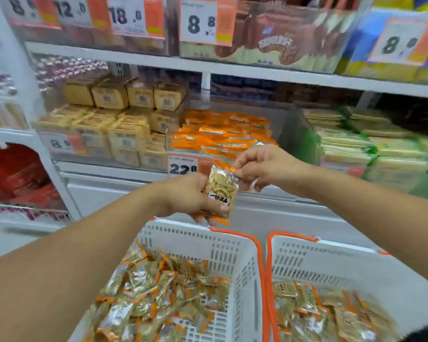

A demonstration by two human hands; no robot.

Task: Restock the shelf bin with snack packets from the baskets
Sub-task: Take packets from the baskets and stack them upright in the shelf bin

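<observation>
Where the shelving begins at far left, a red-stocked bin sits low, and beside it a clear bin of yellow packs carries a price tag reading 8. Next along the same shelf is the orange bin, filled with flat orange-edged snack packets and fronted by a tag marked 22.8. Just in front of that tag, the left hand is curled round a small stack of packets, the front one upright with its printed face toward the viewer, orange edges of others showing below the fingers. To its right, the right hand pinches the top corner of the front packet between thumb and fingertips, the remaining fingers curled loosely. Further right on the shelf stand green packs in stacked rows. Below the hands, two white baskets with orange handles stand side by side, their rims touching: the left basket holds a loose heap of the same packets, and the right basket holds a shallower layer. Above all of this, an upper shelf bears brown packs and further price tags.
</observation>
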